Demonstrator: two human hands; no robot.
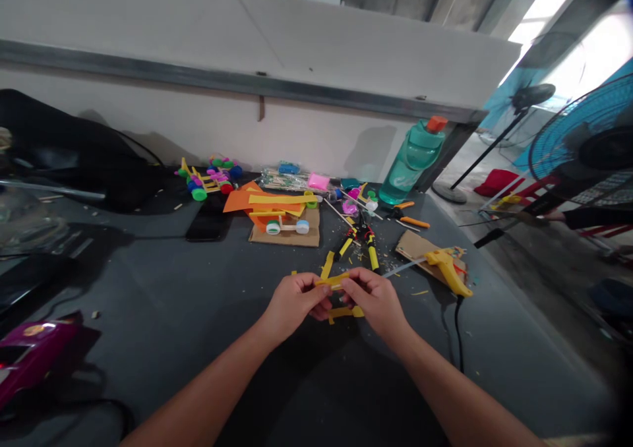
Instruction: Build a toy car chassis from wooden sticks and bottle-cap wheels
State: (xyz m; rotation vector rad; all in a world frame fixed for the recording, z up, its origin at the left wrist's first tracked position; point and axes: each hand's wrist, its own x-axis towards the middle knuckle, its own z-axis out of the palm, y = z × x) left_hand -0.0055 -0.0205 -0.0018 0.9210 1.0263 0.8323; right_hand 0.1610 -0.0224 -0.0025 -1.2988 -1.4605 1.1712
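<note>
My left hand (299, 302) and my right hand (374, 298) meet over the dark table, each pinching one end of a small yellow strip (333, 280). A pale thin edge shows along the strip's underside; I cannot make out what it is. Below my fingers lies another yellow piece (341, 312), partly hidden by my right hand. A further yellow strip (327, 264) rests just beyond my left fingertips. Behind my right hand are pliers with yellow and black handles (372, 252), opened apart. To the right, a yellow glue gun (446, 270) lies on cardboard.
A cardboard piece (291, 238) carries bottle-cap wheels on an axle, beside orange paper (240, 200). Further back are a teal water bottle (406, 163), orange-handled pliers (415, 221) and colourful wheeled models (212, 178). A black phone (205, 221) and purple device (37, 348) lie left.
</note>
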